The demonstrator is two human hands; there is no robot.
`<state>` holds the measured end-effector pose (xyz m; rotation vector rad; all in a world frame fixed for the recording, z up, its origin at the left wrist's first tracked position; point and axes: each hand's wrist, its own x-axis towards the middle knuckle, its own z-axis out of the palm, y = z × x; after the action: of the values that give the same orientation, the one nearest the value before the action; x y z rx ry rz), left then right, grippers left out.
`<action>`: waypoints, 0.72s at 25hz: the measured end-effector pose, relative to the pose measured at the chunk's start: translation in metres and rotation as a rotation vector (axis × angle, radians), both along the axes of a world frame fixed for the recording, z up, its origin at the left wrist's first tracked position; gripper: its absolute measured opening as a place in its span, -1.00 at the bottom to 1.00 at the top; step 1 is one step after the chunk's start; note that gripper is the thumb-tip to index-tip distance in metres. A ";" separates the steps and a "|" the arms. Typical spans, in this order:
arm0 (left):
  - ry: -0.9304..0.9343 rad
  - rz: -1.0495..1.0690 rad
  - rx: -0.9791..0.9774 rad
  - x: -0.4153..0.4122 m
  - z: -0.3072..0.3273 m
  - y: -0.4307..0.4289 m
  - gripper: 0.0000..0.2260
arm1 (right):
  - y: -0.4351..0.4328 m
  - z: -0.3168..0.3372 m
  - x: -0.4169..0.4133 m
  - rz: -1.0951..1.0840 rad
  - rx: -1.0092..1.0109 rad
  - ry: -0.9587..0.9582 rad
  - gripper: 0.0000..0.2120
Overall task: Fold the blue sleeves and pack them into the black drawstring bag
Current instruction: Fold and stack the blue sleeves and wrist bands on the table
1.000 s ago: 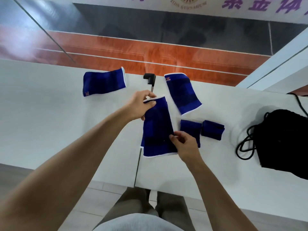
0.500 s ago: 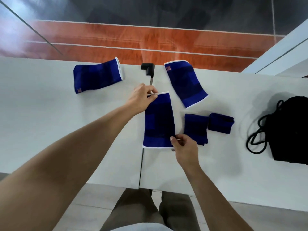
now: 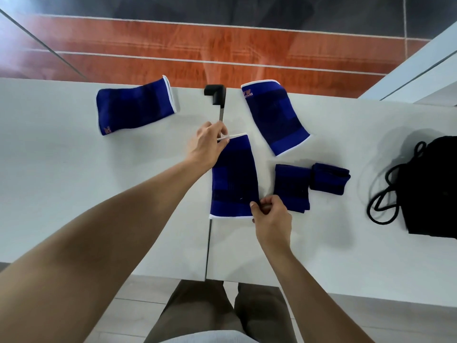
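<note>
A blue sleeve (image 3: 233, 177) lies flat and lengthwise on the white table (image 3: 74, 194) in the middle. My left hand (image 3: 207, 144) pinches its far white-edged corner. My right hand (image 3: 270, 219) pinches its near right corner. Two more unfolded blue sleeves lie further back, one at the left (image 3: 134, 106) and one at the right (image 3: 275, 117). Two folded blue sleeves (image 3: 291, 186) (image 3: 330, 178) sit side by side to the right of my right hand. The black drawstring bag (image 3: 430, 186) lies at the right edge, its cord (image 3: 380, 199) looped beside it.
A black bracket on a metal rod (image 3: 216, 95) stands at the table's far edge, over the seam between two tabletops. Beyond the table runs a red-brown floor with white lines. Another white surface (image 3: 420, 70) shows at the upper right.
The sleeve between my hands has been laid straighter and flatter on the table. My grips on its two corners stay the same; the view has tilted further down.
</note>
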<state>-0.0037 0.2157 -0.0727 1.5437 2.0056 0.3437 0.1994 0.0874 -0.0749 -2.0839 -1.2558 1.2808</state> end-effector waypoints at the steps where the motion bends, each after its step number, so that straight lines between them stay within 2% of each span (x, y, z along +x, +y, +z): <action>1: 0.073 0.012 0.024 0.000 0.000 -0.002 -0.82 | 0.000 0.000 0.000 0.019 0.017 -0.025 -0.82; 4: 0.240 0.050 0.153 0.001 0.010 -0.022 -0.73 | 0.002 0.004 0.000 0.091 0.043 -0.142 -0.74; 7: 0.266 -0.136 0.339 0.012 0.015 -0.074 -0.80 | -0.002 0.011 0.006 0.139 0.090 -0.207 -0.77; 9: 0.295 -0.265 0.285 0.016 0.005 -0.122 -0.74 | -0.010 0.011 0.010 0.163 0.085 -0.217 -0.82; 11: 0.292 -0.319 0.148 0.017 -0.007 -0.164 -0.67 | -0.017 0.009 0.011 0.195 0.008 -0.212 -0.81; 14: 0.269 -0.326 0.039 0.019 -0.012 -0.192 -0.59 | -0.016 0.007 0.007 0.162 -0.177 -0.069 -0.77; 16: 0.240 -0.312 -0.009 0.021 -0.006 -0.191 -0.57 | -0.013 0.011 0.006 0.140 -0.210 0.000 -0.78; 18: 0.241 -0.336 -0.062 0.023 -0.002 -0.190 -0.46 | -0.013 0.019 0.005 0.063 -0.229 0.145 -0.82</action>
<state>0.0191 0.0260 -0.0742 1.9174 1.8610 -0.0408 0.2046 0.0746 -0.0560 -2.0713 -1.1677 1.6409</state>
